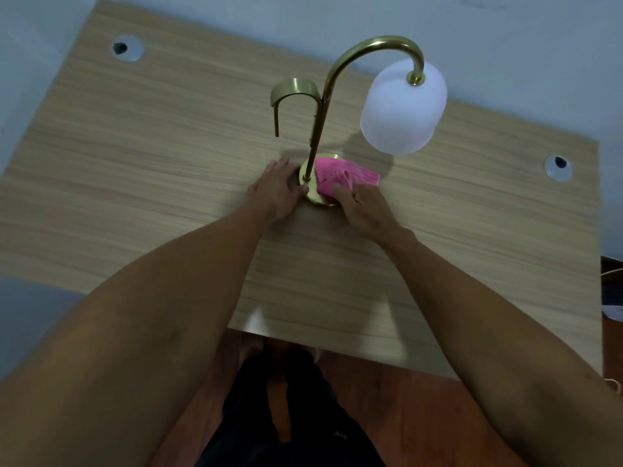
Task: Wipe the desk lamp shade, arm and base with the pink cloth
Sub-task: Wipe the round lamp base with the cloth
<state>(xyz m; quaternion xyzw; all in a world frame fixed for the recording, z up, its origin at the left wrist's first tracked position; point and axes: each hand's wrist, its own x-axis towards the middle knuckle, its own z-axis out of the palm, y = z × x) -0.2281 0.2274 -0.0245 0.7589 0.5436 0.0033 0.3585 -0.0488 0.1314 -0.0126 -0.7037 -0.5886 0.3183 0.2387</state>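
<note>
A brass desk lamp stands mid-desk. Its round base point(312, 199) is partly covered, its curved arm point(332, 72) rises and bends right to a frosted white shade point(403, 109), and a brass handle loop point(295, 89) hangs to the left. The pink cloth point(337, 175) lies on the right half of the base. My right hand point(365, 207) presses on the cloth with fingers curled into it. My left hand point(276, 190) rests flat against the base's left edge, thumb touching the rim.
The wooden desk point(168, 163) has two round cable grommets, one at the back left point(127, 48) and one at the right point(559, 167). A pale wall runs behind it. My legs and a red-brown floor point(421, 416) show below the front edge.
</note>
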